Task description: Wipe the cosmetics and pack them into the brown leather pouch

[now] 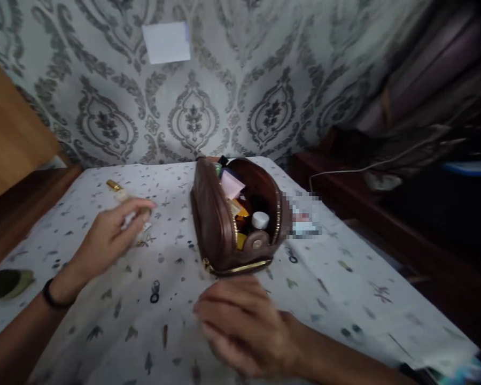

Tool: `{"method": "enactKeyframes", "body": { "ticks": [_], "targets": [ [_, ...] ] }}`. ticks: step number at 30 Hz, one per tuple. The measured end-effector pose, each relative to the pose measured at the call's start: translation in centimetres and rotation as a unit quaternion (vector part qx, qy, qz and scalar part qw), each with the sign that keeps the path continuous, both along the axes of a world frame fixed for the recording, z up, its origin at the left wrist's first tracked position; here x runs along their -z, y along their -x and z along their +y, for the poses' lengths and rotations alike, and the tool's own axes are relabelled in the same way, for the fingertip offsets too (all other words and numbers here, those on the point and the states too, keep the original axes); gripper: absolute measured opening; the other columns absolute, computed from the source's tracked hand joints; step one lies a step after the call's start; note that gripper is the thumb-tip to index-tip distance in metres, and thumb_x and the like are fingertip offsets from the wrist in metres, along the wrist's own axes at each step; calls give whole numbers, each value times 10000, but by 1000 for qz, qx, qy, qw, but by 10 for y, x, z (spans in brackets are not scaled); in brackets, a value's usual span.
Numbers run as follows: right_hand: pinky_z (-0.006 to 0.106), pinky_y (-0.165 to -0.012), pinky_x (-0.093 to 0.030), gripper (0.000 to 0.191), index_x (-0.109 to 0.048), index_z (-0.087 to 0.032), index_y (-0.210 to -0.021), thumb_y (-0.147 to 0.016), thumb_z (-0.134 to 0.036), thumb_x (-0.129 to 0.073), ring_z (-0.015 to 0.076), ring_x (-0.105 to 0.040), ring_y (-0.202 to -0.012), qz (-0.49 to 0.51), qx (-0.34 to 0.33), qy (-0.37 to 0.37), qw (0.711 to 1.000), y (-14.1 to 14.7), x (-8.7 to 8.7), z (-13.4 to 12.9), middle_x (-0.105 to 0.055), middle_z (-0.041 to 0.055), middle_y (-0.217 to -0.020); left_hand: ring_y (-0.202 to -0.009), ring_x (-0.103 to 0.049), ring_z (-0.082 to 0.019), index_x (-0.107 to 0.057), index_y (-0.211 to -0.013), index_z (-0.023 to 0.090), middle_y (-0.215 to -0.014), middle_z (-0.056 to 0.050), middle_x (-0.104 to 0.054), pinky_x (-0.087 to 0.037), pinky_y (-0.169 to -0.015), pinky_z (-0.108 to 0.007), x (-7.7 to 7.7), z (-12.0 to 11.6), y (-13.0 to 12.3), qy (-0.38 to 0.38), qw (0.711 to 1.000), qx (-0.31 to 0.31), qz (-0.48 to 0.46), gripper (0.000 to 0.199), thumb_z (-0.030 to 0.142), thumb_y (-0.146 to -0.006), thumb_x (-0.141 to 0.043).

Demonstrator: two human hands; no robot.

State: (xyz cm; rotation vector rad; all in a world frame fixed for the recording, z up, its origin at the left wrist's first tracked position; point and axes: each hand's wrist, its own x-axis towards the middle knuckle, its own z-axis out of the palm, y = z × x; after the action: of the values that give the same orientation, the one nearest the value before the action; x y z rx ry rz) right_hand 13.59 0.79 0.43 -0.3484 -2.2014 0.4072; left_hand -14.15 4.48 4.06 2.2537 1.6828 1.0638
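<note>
A brown zip bag (212, 219) stands unzipped on the table, its mouth wide. Inside it show a white-capped bottle (260, 220), a pink packet (231, 184) and yellow-orange items. My left hand (108, 230) is left of the bag, thumb and fingers closed around something small and whitish, too blurred to name. Just behind those fingers is a slim tube with a gold cap (114, 185); whether the hand touches it I cannot tell. In front of the bag, my right hand (244, 326) is curled closed, back upward, hiding whatever its fingers may hold.
A white patterned cloth (168, 331) covers the table. A dark green oval item (8, 283) lies at the left edge. Right of the bag is a pixelated packet (304, 219). Behind rises a patterned wall (232, 96) with a white paper (167, 43). A cable (353, 171) runs at right.
</note>
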Motion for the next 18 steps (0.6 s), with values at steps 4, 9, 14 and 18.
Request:
{"method": "enactKeyframes", "body": {
  "ticks": [4, 9, 14, 18],
  "targets": [
    [293, -748, -602, 217, -625, -189, -1129, -964, -103, -514, 186, -729, -893, 15, 204, -6, 979, -46, -28, 21, -742, 94, -1005, -511, -590, -103, -591, -1322, 256, -771, 30, -727, -453, -522, -198, -19, -21, -72, -42, 976, 176, 121, 327, 281, -1048, -414],
    [298, -740, -626, 210, -614, -171, -1173, -988, -153, -518, 209, -747, -938, -96, 234, -11, 967, -66, -22, 42, -731, 117, -1115, -696, -715, -158, -510, -1376, 178, -884, -31, -757, -517, -558, -239, -14, -12, -108, -85, 941, 195, 262, 358, 200, -1034, -409],
    [230, -686, -593, 171, -611, -163, -1121, -993, -108, -511, 149, -731, -831, -71, 177, -20, 981, -78, -5, 39, -735, 69, -971, -623, -685, -162, -552, -1259, 144, -799, -26, -721, -461, -480, -280, -1, -3, -103, -134, 924, 205, 295, 290, 154, -1025, -380],
    [218, -695, -597, 254, -611, -170, -1201, -988, -81, -504, 142, -736, -877, -58, 148, -17, 987, -91, 4, 42, -741, 76, -1058, -562, -617, -147, -572, -1301, 158, -687, 14, -636, -413, -471, -295, 8, -5, -99, -145, 920, 211, 297, 337, 122, -1008, -410]
  ]
}}
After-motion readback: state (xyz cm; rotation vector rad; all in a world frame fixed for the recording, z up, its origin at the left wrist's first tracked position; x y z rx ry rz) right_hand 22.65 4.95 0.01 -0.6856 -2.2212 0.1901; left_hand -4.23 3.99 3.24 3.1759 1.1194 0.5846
